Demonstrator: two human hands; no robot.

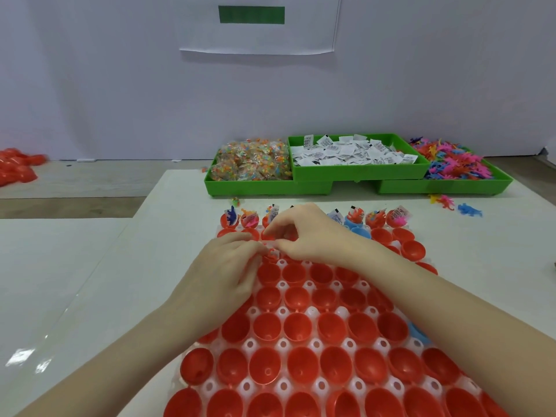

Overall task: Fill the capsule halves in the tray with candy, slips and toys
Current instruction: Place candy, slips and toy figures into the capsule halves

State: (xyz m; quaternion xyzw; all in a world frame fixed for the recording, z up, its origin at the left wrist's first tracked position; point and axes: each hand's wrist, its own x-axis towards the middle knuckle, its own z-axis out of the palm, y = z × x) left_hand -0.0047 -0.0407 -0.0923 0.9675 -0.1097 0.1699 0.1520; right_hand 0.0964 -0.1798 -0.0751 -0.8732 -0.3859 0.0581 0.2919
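Note:
A white tray (282, 344) holds rows of open red capsule halves (266, 326). The far row (376, 216) has halves stuffed with candy, slips and toys. My left hand (222, 266) and my right hand (304, 233) meet over the tray's second row, both pinching a small red toy with a white slip (272, 254) between the fingertips. Behind the tray stand three green bins: candy packets (252, 161), white paper slips (352, 153) and coloured plastic toys (451, 162).
Loose toys (469, 209) lie on the table right of the tray, and a candy packet (235, 201) lies in front of the candy bin. A pile of red capsule halves (18, 167) sits far left. A white wall rises behind the bins.

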